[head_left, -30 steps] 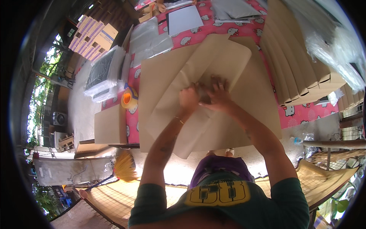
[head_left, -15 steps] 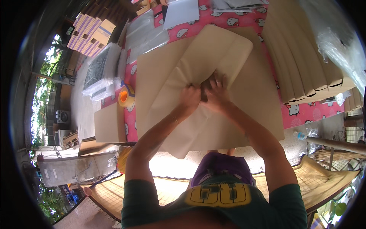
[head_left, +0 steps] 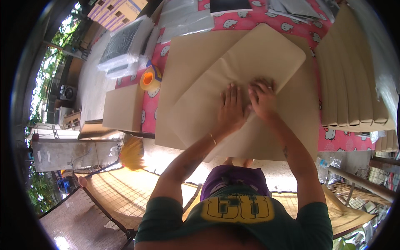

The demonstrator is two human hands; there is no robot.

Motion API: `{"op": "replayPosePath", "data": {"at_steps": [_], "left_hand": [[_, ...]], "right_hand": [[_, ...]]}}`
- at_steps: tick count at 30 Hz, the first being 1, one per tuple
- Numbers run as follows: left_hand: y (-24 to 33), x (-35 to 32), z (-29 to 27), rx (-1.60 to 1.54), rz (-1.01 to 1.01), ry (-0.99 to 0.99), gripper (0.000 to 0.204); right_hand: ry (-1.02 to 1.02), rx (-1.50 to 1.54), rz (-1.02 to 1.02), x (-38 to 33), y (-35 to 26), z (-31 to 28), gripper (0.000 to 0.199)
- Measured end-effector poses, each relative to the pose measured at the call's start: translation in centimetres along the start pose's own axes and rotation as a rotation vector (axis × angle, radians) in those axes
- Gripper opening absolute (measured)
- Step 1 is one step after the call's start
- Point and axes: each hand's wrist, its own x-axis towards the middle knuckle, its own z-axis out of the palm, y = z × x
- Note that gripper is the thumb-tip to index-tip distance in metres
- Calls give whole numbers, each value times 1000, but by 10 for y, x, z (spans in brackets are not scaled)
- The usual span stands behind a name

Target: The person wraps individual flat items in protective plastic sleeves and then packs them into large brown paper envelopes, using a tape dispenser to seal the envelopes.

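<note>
Currently both hands flat, fingers spread, nothing pinched: left hand (head_left: 231, 109) and right hand (head_left: 262, 99) press side by side on the tan wrapped parcel (head_left: 237, 85), lying diagonally on brown paper sheet (head_left: 183, 62) on the table (head_left: 339, 139).

Tan paper sheet (head_left: 233, 83), pink cat-print tablecloth (head_left: 266, 18), orange tape roll (head_left: 150, 78)

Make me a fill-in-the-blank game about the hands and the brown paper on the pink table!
1. Both hands, the left hand and the right hand, press flat on a sheet of ____ paper.
2. The roll of tape beside the paper is ____ in colour.
3. The tablecloth under everything is ____ with small cartoon cats.
4. A thin bracelet sits on the ____ wrist.

Missing words: brown; orange; pink; left
</note>
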Motion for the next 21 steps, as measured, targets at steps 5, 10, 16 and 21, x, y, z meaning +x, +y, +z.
{"op": "replayPosePath", "data": {"at_steps": [5, 10, 16, 21], "left_hand": [[-20, -116, -44, -96, -348, -187, 75], [-141, -134, -84, 37, -597, 280, 50], [-216, -8, -57, -484, -338, -131, 27], [-167, 122, 15, -454, -369, -271, 42]], "right_hand": [[-41, -43, 20, -4, 4, -2, 22], [-41, -2, 8, 1, 3, -5, 23], [-80, -42, -14, 6, 2, 0, 22], [-85, -21, 59, 6, 3, -9, 24]]}}
